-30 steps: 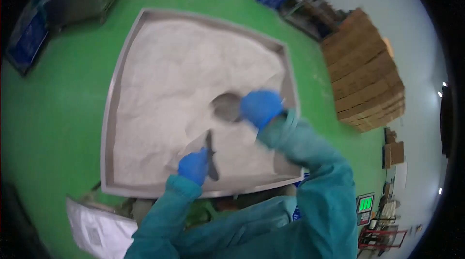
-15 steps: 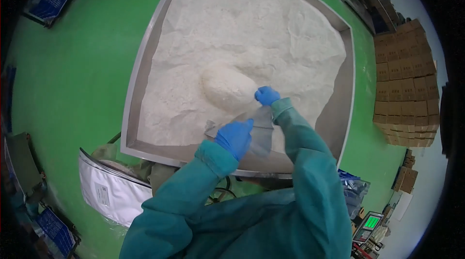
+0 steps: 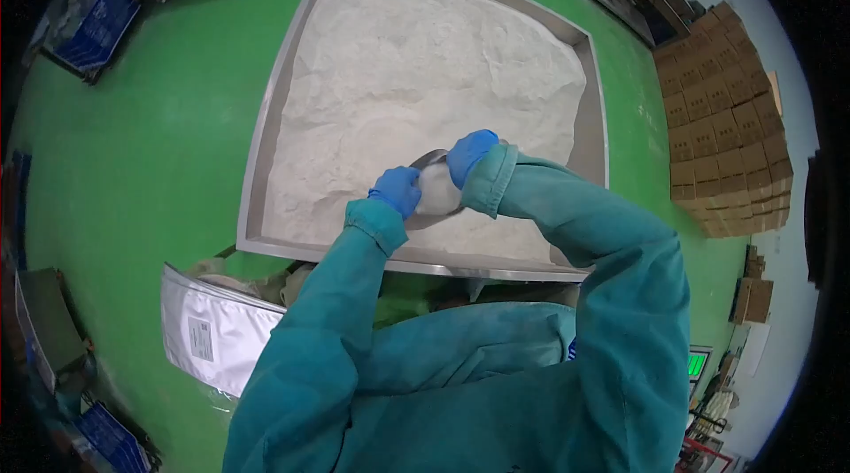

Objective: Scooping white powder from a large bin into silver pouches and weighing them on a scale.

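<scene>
White powder (image 3: 363,48) lies in an uneven layer in a wide metal tray (image 3: 416,269). Near the tray's front side, both my blue-gloved hands are on a thin grey curved scoop (image 3: 431,157), which carries a heap of the powder. My left hand (image 3: 397,192) is closed at its left edge. At its upper right, my right hand (image 3: 472,157) is bent over the rim with the fingers curled. The hands and sleeves hide much of the scoop, so its full shape cannot be made out.
A silver bag (image 3: 226,331) with a label stands left of the tray's front corner. Stacked brown cartons (image 3: 726,132) rise on the right along the wall. Blue crates (image 3: 93,26) stand at the far left, and a green-lit display (image 3: 698,365) is at the lower right.
The grey scoop was held low with its flat side showing; now it is curved around powder. My right hand has turned over its rim, and the loose mound is no longer distinct.
</scene>
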Demonstrator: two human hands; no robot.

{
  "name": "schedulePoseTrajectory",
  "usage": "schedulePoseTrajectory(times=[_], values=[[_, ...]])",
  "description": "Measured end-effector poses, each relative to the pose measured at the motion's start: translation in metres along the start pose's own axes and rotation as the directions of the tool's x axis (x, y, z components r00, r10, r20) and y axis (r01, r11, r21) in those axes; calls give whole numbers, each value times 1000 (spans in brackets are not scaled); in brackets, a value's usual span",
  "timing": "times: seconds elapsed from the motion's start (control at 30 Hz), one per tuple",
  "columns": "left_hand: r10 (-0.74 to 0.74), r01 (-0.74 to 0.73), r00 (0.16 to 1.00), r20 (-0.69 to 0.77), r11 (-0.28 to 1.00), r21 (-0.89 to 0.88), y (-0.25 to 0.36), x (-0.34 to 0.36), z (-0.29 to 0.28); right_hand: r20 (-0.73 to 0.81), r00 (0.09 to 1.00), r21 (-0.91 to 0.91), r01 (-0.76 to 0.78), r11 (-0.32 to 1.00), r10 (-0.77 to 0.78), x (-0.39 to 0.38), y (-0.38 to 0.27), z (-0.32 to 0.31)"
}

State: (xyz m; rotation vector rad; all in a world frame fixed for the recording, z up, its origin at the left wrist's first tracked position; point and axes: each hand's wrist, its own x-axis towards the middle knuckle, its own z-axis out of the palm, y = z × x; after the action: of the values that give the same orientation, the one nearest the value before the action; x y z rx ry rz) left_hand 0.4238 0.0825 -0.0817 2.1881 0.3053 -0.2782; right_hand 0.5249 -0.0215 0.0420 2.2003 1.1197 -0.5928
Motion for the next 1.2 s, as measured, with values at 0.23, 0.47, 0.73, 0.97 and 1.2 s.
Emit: schedulePoseTrajectory(times=[0.23, 0.47, 0.73, 0.97, 1.2], values=[[164, -164, 986, 10, 983, 83, -12, -31, 29, -312, 912, 21, -274, 962, 266, 34, 73, -44], [257, -266, 961, 102, 960, 85, 43, -31, 32, -463, 863, 491, 59, 869, 203, 267, 66, 265], [127, -126, 992, -9, 991, 46, 7, -39, 21, 18, 977, 875, -118, 469, 213, 166, 27, 186], [145, -146, 986, -83, 989, -8, -19, -14, 9, -231, 957, 492, -42, 869, 177, -9, 116, 9], [56, -57, 997, -52, 998, -9, -28, 11, 21, -160, 982, -43, -112, 993, 104, -4, 7, 9]])
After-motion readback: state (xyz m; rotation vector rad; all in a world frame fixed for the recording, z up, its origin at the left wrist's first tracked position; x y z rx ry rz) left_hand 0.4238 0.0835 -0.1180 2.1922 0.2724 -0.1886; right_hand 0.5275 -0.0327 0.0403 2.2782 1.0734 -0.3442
